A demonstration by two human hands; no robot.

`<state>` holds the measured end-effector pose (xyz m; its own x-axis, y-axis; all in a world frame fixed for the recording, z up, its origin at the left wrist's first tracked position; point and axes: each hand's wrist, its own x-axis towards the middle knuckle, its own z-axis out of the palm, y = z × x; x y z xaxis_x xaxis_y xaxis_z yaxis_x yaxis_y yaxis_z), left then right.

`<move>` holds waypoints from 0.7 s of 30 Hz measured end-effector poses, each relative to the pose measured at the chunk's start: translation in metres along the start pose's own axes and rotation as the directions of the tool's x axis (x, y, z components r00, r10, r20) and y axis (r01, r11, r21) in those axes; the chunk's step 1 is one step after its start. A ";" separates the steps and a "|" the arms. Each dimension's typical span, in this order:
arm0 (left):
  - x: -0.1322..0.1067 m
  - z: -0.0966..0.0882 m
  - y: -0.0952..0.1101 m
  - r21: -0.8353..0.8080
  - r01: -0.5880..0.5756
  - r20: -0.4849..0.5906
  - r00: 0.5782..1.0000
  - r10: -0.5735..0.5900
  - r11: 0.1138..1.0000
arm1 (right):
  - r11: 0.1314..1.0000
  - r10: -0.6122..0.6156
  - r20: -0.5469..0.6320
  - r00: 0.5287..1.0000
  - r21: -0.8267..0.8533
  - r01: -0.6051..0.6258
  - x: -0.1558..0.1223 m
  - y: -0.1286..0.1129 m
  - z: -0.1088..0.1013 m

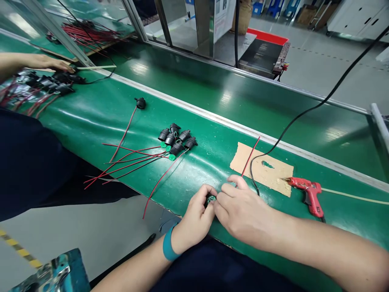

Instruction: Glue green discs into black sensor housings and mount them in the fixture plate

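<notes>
My left hand (197,213), with a teal band at the wrist, is closed around a small part with a round green circuit board (210,199); the rest of that part is hidden by the fingers. Against it presses my right hand (240,209), its fingers curled in. A red wire (251,157) sticks up from behind the right fingers, seemingly held by them. Left of my hands lie several black cylindrical sockets (176,147) with red wires, some showing green discs at their ends. One more black socket (140,103) lies apart, farther back.
A red hot glue gun (308,190) rests at right, its nozzle on a cardboard piece (278,175). A black cable (299,119) hangs across the green bench. At upper left, a co-worker's hand (51,63) touches piled black sockets (50,84). A metal rail (188,110) runs behind.
</notes>
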<state>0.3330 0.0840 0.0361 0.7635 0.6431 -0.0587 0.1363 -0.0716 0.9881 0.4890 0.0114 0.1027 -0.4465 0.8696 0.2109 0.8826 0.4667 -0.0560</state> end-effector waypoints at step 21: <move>-0.007 -0.010 0.013 -0.119 0.111 0.188 0.978 -0.088 0.987 | 0.531 0.478 0.019 0.878 0.790 -0.306 -0.020 -0.009 0.017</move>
<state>0.3229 0.0860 0.0507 0.8537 0.4920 -0.1707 0.1442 0.0917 0.9853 0.4870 -0.0076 0.0828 0.0267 0.9898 0.1401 0.4890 0.1093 -0.8654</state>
